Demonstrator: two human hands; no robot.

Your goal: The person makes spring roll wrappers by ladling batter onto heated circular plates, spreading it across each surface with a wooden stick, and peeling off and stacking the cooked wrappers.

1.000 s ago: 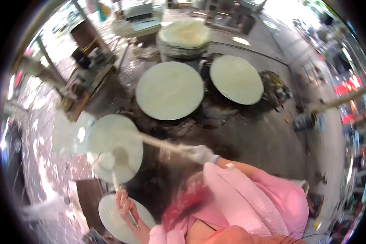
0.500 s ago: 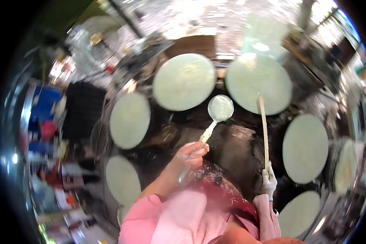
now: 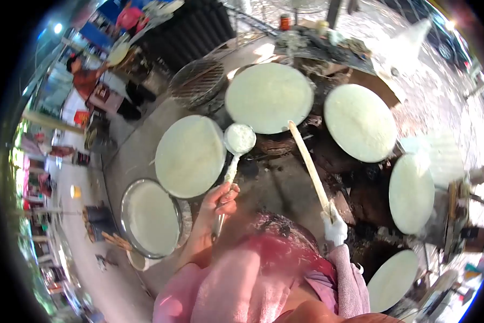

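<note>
My left hand (image 3: 221,200), bare, is closed round the handle of a ladle (image 3: 240,138). The bowl of the ladle is coated with pale, wet batter and overlaps the edge of a round griddle (image 3: 190,156) in view; whether it touches I cannot tell. A white glove covers my right hand (image 3: 335,225), which grips a long flat wooden stick (image 3: 308,164). The stick's far tip reaches the near edge of another pale round griddle (image 3: 269,98). At lower left stands a metal-rimmed basin (image 3: 122,215) of pale batter.
More pale round griddles (image 3: 360,123) curve round to my right, one being a griddle (image 3: 412,194) farther along. A round grate (image 3: 198,82) stands behind the left griddles. Firewood sticks (image 3: 116,240) lie beside the basin. Another person (image 3: 88,81) is at the upper left.
My view has swung left, so the griddles sit farther right and the batter basin has appeared. Both hands still hold the ladle and the stick, the stick now slanting more to the left.
</note>
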